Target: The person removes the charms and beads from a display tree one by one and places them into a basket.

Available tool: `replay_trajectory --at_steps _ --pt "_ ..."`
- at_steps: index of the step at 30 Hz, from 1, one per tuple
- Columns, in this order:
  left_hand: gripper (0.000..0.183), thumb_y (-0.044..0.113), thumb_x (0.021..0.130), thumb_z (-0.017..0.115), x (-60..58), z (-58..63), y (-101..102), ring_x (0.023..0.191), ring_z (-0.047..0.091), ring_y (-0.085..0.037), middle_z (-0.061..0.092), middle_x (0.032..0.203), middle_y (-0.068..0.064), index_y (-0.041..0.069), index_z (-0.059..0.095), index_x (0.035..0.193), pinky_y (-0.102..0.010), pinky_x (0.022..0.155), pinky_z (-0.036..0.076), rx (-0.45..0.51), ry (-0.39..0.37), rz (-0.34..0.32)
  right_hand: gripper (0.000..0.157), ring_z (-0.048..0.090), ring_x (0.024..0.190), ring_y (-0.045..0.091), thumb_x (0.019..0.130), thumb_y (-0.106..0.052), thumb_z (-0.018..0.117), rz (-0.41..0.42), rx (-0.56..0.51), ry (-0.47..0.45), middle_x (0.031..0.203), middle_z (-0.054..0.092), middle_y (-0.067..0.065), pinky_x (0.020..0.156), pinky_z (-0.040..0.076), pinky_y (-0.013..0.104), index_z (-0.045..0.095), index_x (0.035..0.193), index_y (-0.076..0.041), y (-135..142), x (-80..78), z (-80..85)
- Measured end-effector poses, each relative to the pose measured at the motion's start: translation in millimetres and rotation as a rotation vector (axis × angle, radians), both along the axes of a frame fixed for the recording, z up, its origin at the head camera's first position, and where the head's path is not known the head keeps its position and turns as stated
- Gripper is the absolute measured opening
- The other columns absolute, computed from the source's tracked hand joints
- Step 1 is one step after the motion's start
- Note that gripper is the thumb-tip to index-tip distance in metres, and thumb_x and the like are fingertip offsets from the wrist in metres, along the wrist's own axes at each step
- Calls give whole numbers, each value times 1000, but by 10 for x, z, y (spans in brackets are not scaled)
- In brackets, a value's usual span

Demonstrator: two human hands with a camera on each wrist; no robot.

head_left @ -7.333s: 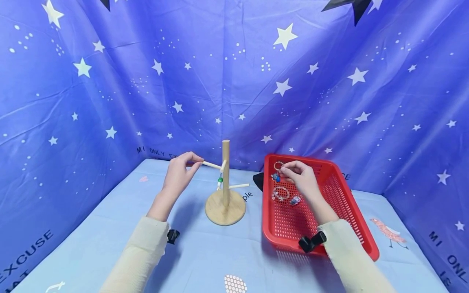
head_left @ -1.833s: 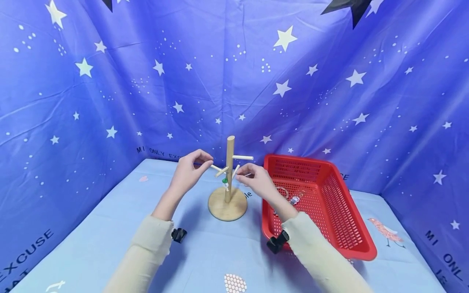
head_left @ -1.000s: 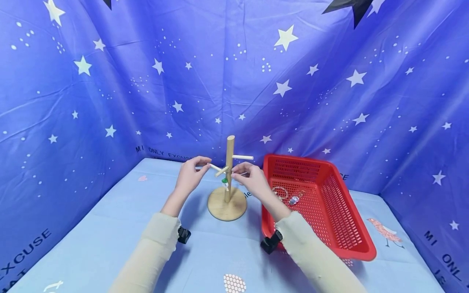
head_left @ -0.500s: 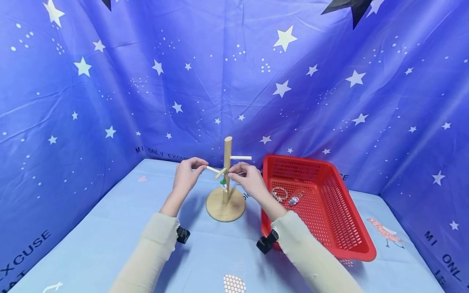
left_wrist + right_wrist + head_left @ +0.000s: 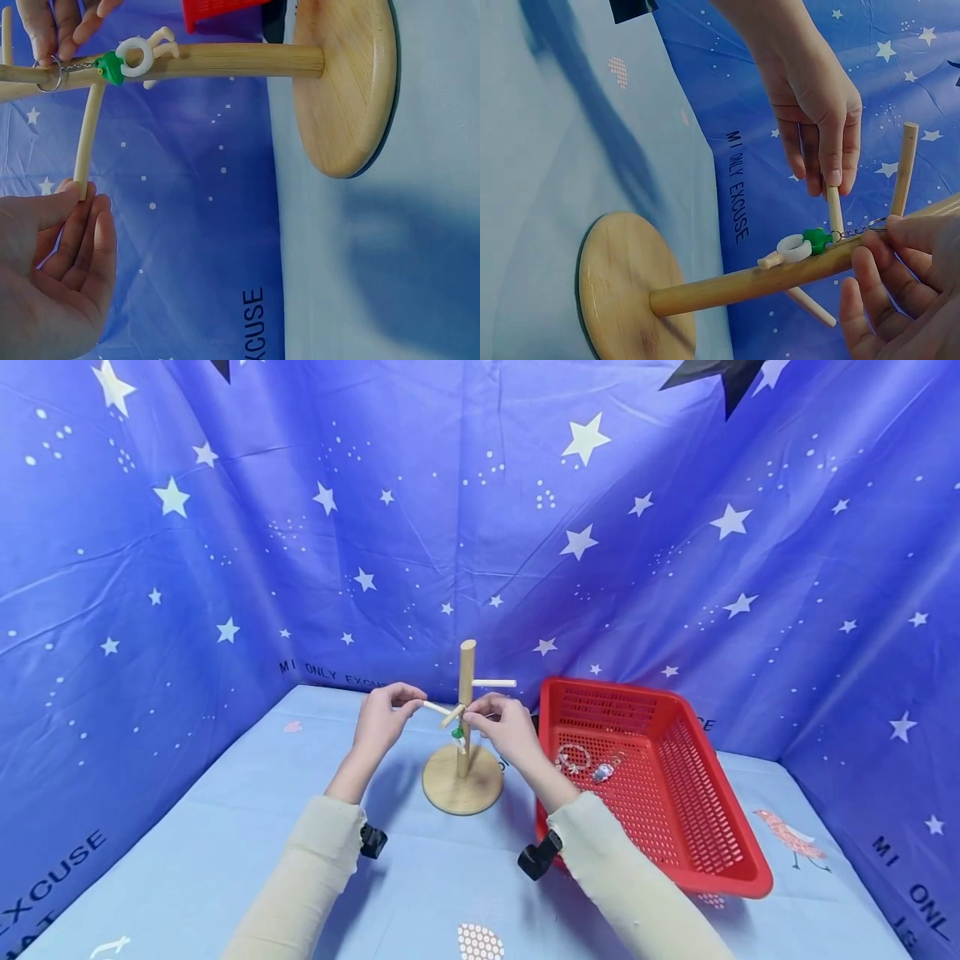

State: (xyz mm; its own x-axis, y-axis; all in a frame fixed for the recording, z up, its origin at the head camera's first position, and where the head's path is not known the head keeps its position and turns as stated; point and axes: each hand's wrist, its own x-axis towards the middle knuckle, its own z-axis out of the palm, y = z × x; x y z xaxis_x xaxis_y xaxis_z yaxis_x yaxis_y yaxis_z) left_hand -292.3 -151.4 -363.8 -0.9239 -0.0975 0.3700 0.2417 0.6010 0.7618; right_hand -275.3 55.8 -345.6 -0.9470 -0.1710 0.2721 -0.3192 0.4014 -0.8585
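Observation:
A wooden peg stand [image 5: 462,777] has short pegs sticking out of its upright post. My left hand [image 5: 380,720] pinches the tip of one peg [image 5: 88,135] between thumb and fingers. On the post's near side hangs a keychain with a green top and white ring-shaped body [image 5: 133,58]; its metal ring [image 5: 49,88] lies around a peg. My right hand [image 5: 915,285] is at the upper end of the chain, thumb and forefinger pinching at the ring. The right fingers partly hide the ring in the right wrist view.
Right of the stand is a red perforated basket [image 5: 738,827]. Inside lie a beaded bracelet [image 5: 576,758] and a keychain with a small pale purple figure [image 5: 603,772]. A starry blue curtain [image 5: 420,527] closes off the table's back.
Earlier, my right hand held a keychain with a blue figure over the basket; that keychain is out of sight. The stand has turned, and both hands have come close around it.

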Motion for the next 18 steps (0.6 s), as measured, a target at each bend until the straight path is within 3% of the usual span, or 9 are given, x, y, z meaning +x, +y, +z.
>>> replay_trajectory --at_steps 10,18 --pt "12 18 95 69 -18 -21 3 94 72 -26 77 100 -11 9 76 101 -41 80 58 -9 9 -12 9 58 67 6 91 -12 71 13 -16 -11 91 76 13 66 49 22 73 93 -4 13 31 -9" --pt "13 18 95 68 -8 0 -14 93 72 -26 77 101 -11 10 76 101 -41 80 59 -4 -2 -16 8 57 67 5 90 -11 72 64 -21 29 88 75 13 66 48 20 73 92 -3 -23 102 30"
